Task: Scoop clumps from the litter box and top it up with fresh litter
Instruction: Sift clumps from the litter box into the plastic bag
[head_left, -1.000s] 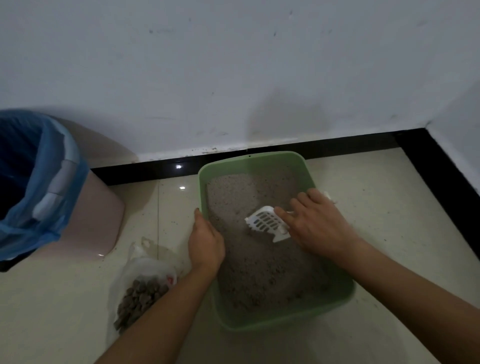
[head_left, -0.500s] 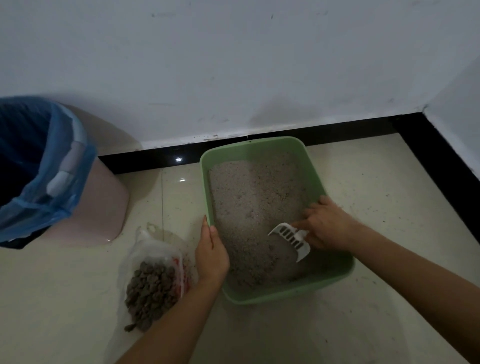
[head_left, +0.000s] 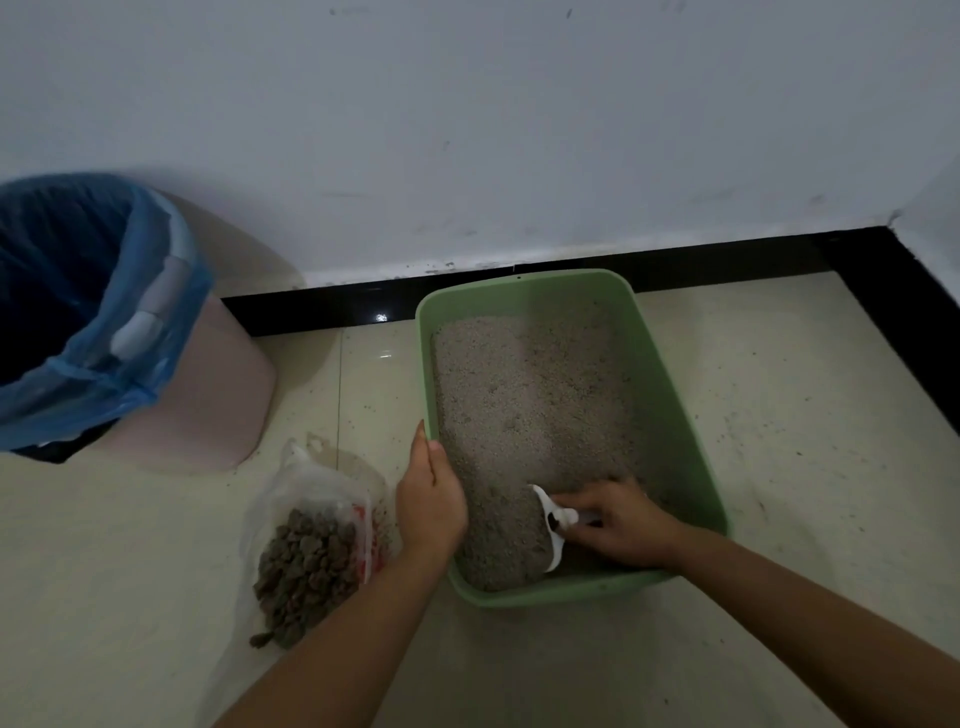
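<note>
The green rectangular plastic litter box (head_left: 670, 415) stands on the cream glossy tiled floor (head_left: 789, 426), its far end close to the black skirting (head_left: 322, 306) at the foot of the white wall (head_left: 467, 130). The box has rounded corners and smooth sloping walls. It contains a bed of grey, fine-grained litter (head_left: 519, 405) with an uneven, furrowed surface. The left hand (head_left: 428, 499) holds the left wall of the box near its near end, thumb inside the rim and fingers outside. The right hand (head_left: 618, 525) is inside the box at the near right corner, fingers curled round the handle of the white plastic scoop (head_left: 560, 540). The scoop blade is sunk into the litter; only its curved rear edge shows. Just beside the box on the left, a clear, crinkled plastic bag (head_left: 291, 483) lies on the floor and contains a heap of dark brown, lumpy clumps (head_left: 306, 566). Further left stands a pink, smooth-sided plastic bin (head_left: 208, 405) lined with a thin blue plastic liner (head_left: 104, 364) folded over its rim; its contents cannot be seen.
</note>
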